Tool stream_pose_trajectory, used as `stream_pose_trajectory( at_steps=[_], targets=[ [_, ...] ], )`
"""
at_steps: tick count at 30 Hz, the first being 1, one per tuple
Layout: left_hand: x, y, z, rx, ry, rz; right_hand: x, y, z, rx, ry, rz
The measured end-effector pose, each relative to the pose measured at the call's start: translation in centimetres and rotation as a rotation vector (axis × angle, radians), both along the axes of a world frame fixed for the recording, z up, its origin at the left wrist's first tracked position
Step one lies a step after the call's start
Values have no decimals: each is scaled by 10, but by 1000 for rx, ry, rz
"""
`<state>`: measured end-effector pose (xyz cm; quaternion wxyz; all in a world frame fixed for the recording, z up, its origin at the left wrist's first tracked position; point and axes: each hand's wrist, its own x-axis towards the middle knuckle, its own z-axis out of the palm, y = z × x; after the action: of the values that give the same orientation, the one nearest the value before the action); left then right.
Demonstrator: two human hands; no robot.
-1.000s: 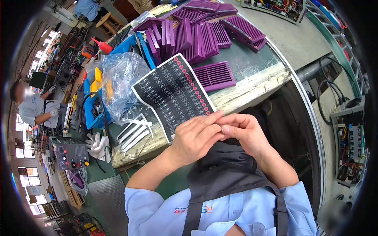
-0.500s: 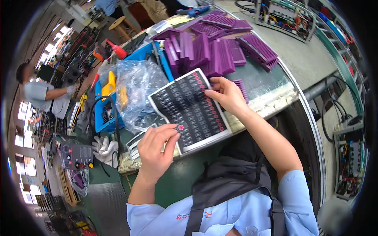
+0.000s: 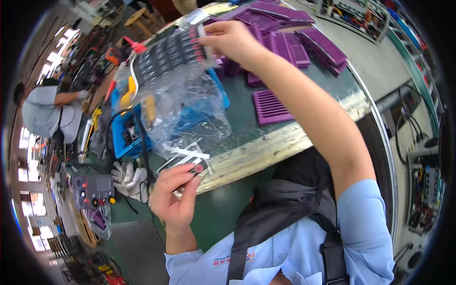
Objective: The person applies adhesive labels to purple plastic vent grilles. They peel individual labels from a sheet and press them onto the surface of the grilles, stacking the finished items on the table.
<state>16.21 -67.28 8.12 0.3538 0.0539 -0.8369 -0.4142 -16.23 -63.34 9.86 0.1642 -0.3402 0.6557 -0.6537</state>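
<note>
My right hand (image 3: 232, 42) is stretched far forward, its fingers closed on the right edge of a sheet of black labels (image 3: 166, 59) with a row of red circles. That sheet is over a clear plastic bag (image 3: 192, 102) and a blue bin (image 3: 219, 90); whether it rests on them I cannot tell. Nearer to me, my left hand (image 3: 172, 199) pinches a small black label (image 3: 197, 169) with a red circle on it. White strips (image 3: 190, 153) lie just beyond the left fingertips. Right of the bag, a purple slotted panel (image 3: 271, 107) lies flat on the green worktable (image 3: 237, 116).
More purple slotted panels (image 3: 285, 47) are piled at the back. White gloves (image 3: 127, 178) and a grey control box with knobs (image 3: 92, 190) are at the left. Beyond, a person (image 3: 50, 109) works at another bench. Open electrical units (image 3: 354, 19) stand at the right.
My right hand has carried the label sheet forward and left, from the table's front edge to over the bag and bin. My left hand, now with a label, has drawn slightly back, away from the sheet.
</note>
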Motion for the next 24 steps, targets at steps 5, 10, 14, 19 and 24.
stream_pose_trajectory(
  at_steps=[5,10,14,19,24],
  targets=[
    [-66,28,-23,-111,-160,-157,2,93,-22,42,314,-5],
    [-123,55,-32,-197,-135,-204,19,250,-64,490,446,-31],
    [-175,78,-32,-203,-156,-290,14,271,-97,573,510,-89],
    [-218,98,-58,-235,-193,-431,10,267,-107,560,599,-113],
    [-218,105,-68,-300,-249,-395,11,269,-112,527,630,-152]
  ],
)
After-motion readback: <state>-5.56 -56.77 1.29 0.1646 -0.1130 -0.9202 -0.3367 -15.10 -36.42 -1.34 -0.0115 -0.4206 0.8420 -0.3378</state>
